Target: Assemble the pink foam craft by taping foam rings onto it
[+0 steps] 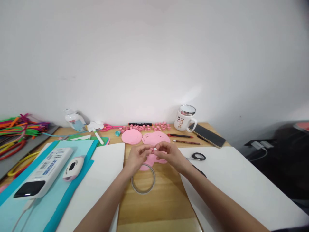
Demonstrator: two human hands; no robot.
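My left hand (137,157) and my right hand (169,154) meet over the middle of the wooden table (156,206). The fingertips of both pinch a tiny white piece (154,149) between them. Under the hands lie pink paper shapes (151,159). A roll of clear tape (143,179) rests on the wood just below my left wrist. Two pink paper circles (131,136) lie beyond the hands, and several small pink rolled pieces (145,127) sit in a row behind them.
Black-handled scissors (198,157) lie on a white sheet (238,190) at right. Red pencils (183,136), a phone (209,135) and a white mug (185,118) stand behind. At left are a power bank (44,172), a small white-pink device (73,167), blue sheets (48,206) and coloured strips (16,129).
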